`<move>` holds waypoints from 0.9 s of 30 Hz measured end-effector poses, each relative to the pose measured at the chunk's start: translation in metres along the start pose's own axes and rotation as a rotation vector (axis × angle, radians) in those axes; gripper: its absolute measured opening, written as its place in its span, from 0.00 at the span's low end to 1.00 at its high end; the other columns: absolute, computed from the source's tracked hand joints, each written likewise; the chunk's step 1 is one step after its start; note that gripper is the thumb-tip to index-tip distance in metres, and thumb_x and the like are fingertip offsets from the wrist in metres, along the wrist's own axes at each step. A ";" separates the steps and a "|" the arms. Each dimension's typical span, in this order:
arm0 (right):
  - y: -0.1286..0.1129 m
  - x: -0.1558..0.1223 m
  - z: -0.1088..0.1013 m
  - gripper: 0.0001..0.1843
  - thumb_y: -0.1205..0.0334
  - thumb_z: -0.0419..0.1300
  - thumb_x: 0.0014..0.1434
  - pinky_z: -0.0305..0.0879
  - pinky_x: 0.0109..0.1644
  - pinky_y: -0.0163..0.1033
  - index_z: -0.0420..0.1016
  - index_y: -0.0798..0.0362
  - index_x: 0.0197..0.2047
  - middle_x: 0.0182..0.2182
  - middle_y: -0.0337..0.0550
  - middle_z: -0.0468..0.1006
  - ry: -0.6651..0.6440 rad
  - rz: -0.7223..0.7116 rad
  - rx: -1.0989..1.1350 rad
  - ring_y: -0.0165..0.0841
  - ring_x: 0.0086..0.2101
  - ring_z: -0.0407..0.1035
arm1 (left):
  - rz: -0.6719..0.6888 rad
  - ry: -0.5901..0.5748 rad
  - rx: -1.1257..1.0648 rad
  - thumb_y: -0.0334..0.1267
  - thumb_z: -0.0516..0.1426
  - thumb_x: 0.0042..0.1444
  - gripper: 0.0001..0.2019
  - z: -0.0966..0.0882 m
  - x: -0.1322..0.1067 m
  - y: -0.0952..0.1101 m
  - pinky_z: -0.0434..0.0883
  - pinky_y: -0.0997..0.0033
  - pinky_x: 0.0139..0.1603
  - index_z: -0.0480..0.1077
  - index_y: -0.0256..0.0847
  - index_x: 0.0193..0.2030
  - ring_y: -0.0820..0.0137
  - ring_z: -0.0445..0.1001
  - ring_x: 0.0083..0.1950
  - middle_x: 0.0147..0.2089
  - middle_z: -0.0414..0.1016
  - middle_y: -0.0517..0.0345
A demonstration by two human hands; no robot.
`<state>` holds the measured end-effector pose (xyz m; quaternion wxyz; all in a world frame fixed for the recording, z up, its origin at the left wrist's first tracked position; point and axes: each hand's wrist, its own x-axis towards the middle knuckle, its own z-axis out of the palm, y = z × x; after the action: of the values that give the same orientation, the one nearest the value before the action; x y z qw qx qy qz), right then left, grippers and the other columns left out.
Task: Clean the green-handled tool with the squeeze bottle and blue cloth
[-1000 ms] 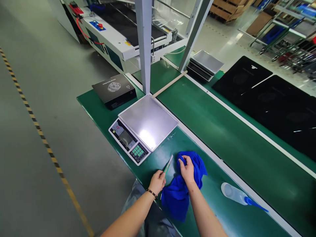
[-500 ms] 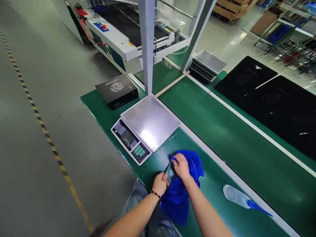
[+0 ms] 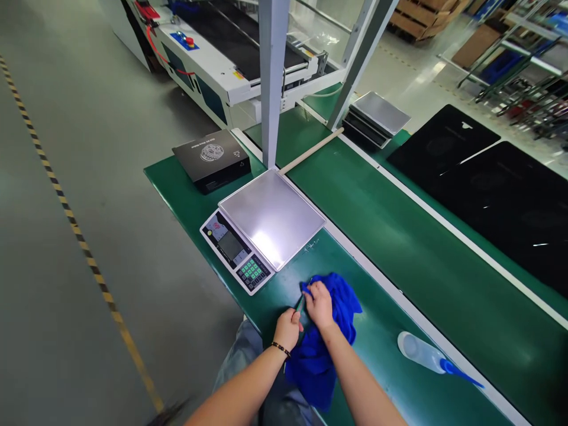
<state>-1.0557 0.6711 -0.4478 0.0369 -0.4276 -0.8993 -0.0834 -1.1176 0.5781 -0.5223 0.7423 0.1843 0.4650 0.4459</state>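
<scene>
My left hand (image 3: 287,329) is closed around a slim tool with a green shaft or handle (image 3: 300,305); its exact kind is too small to make out. My right hand (image 3: 319,305) pinches a fold of a bright blue cloth (image 3: 313,368) at the far end of that tool. The rest of the cloth lies bunched under and beside my right hand and drapes toward the front edge of the green table. Just beyond my hands sits a weighing scale (image 3: 273,216) with a flat metal plate, a display and a keypad.
A clear squeeze bottle with a blue nozzle (image 3: 419,352) lies on the right. A black box (image 3: 213,158) rests behind the scale, near a grey post (image 3: 271,89). A wooden stick (image 3: 310,151) crosses the green conveyor belt (image 3: 381,225). Black panels (image 3: 501,183) lie on the far side.
My right hand has shifted slightly left and nearer, drawing the pinched cloth along the tool toward my left hand. My left hand has hardly moved.
</scene>
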 end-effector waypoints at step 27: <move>0.001 -0.074 -0.046 0.50 0.35 0.55 0.42 0.57 0.40 0.56 0.57 0.74 0.53 0.43 0.73 0.61 0.205 0.592 -0.302 0.57 0.43 0.58 | 0.037 -0.047 -0.052 0.49 0.41 0.47 0.19 -0.058 -0.058 -0.003 0.46 0.78 0.15 0.57 0.33 0.33 0.81 0.51 0.13 0.20 0.61 0.62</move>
<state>-1.0081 0.6073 -0.4128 0.0857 -0.6601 -0.7054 -0.2438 -1.1758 0.5200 -0.5227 0.7491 0.1840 0.4322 0.4671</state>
